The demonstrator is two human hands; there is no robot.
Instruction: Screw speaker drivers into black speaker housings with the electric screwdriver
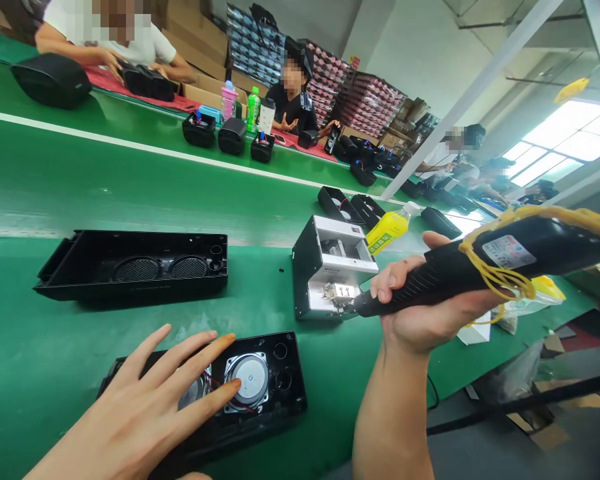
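Right hand (420, 323) clasps the screwdriver (415, 287) at the screw feeder (307, 280); left hand (147, 397), splayed, gripping nothing, could snag red wires (211, 381).

Daylight from blown-out windows (555, 143) at upper right hazes that corner and softens the distant workers (436, 160), pale glare streaks the green bench (260, 287), soft shadow lies under the open speaker housing (100, 267) left of centre, and the foreground electric screwdriver (447, 275) looks fairly sharp.
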